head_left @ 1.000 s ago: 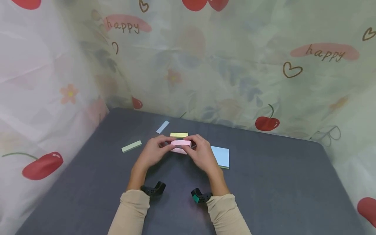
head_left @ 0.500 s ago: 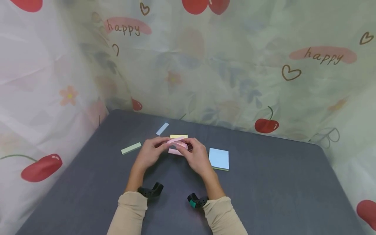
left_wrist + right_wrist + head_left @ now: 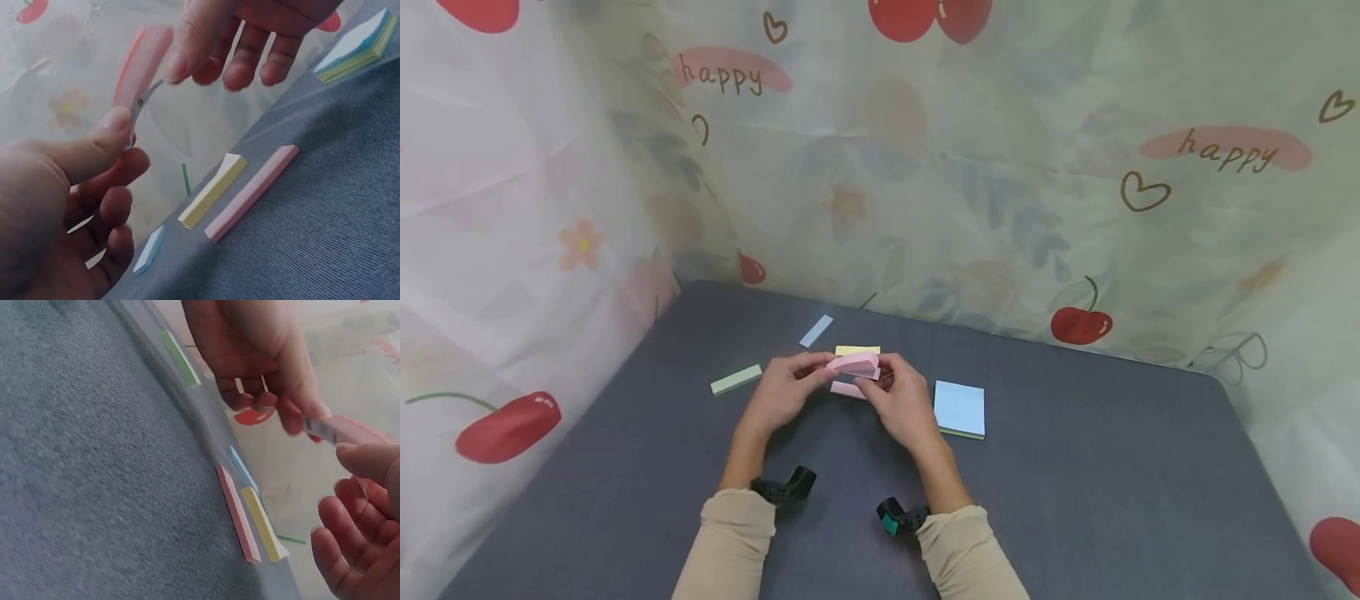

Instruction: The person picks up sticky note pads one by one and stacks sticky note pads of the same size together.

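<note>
Thumb and fingers of the left hand [image 3: 786,390] pinch one end of a narrow pink sticky-note pad [image 3: 856,363]. The right hand [image 3: 901,396] pinches its other end. Between the two hands the pad's sheets bow up in an arch, raised above the table. In the left wrist view a pale printed backing shows along the pad's underside. A second pink sticky-note pad [image 3: 253,194] lies on the table just below the hands. Right behind it lies a yellow sticky-note pad [image 3: 212,192], with one end sheet lifted.
Left of the hands lies a green strip pad [image 3: 736,380], and a blue strip pad [image 3: 816,332] lies farther back. A square blue-topped note pad [image 3: 959,407] rests right of the right hand. A patterned curtain [image 3: 1000,208] hangs behind the dark table [image 3: 1112,467].
The held pink pad was level and facing up, then twisted with its sheets spreading; now it bows upward. The right hand has shifted slightly left, uncovering the square pad.
</note>
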The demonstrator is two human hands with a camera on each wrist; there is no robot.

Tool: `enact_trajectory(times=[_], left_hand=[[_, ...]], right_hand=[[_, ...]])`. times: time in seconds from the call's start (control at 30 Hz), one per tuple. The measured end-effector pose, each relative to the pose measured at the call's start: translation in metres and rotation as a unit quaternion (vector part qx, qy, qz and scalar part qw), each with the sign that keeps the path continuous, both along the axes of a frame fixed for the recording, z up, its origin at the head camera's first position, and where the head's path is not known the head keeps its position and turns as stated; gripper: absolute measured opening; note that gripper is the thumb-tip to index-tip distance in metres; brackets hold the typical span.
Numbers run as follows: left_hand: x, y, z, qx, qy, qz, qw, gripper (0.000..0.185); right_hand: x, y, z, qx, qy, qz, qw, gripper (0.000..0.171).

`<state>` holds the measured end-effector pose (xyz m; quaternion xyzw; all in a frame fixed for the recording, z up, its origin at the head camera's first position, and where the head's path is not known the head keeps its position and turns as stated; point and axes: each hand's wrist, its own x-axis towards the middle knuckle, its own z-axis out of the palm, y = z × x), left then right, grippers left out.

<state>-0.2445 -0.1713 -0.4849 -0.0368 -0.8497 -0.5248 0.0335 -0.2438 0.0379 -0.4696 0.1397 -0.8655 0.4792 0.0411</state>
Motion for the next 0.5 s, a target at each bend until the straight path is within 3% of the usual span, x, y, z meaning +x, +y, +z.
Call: enact_trajectory(times=[0.23, 0.5], left_hand=[[-0.003, 0.002, -0.008, -0.032, 0.014, 0.013, 0.9993, 0.034], [-0.004, 0.007, -0.018, -0.082, -0.013, 0.021, 0.9963, 0.037]], right_hand=[[-0.003, 0.003, -0.001, 0.007, -0.020, -0.013, 1.000, 0.037], [-0.006, 0.002, -0.012, 0.053, -0.038, -0.043, 0.997, 0.024]])
